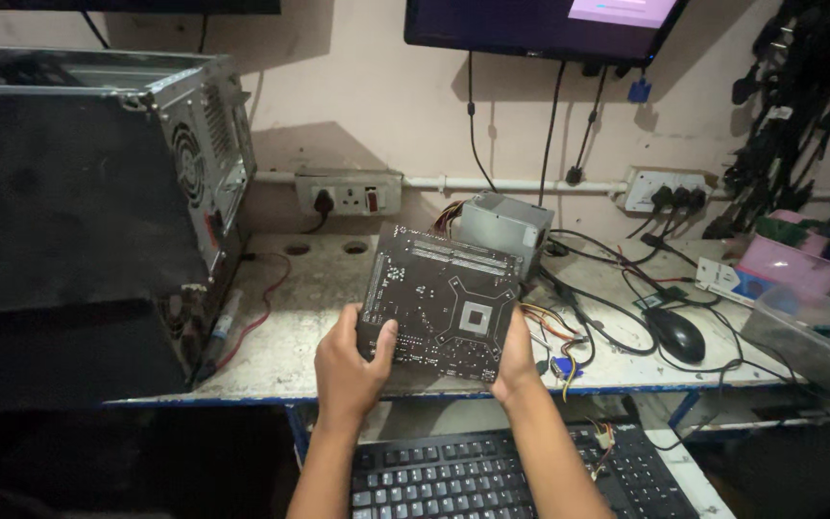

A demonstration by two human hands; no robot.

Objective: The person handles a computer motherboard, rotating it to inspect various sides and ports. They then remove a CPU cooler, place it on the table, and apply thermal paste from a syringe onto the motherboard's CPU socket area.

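Head view, looking down over a worn white workbench [309, 288]. Both hands are holding a dark motherboard [444, 303] up above the bench's front edge, tilted so its back face is turning toward the camera; the square socket backplate is showing near the middle.

Left hand [350, 365] is gripping the board's lower left corner, thumb lying across the near face, fingers wrapping behind. Right hand [516, 360] is clasping the lower right edge, fingers mostly hiding behind the board, so their spread is not readable.

A grey power supply box [508, 226] is sitting just behind the board's upper right corner, with coloured wires [549, 332] trailing from it toward the right hand. A black mouse [675, 333] is resting well to the right among looping black cables [607, 308]. A clear plastic bin [814, 332] and a pink box [790, 264] are standing at the far right edge.

A large open computer case [98, 211] is occupying the left side of the bench, its rear fan grille facing the board. A red wire [261, 312] is running from it across the bench top.

On the wall, a socket plate [348, 195] and a power strip [670, 190] are carrying plugs. A monitor [540, 27] is hanging above, screen partly lit. A black keyboard [492, 476] is lying on a lower shelf beneath the forearms.
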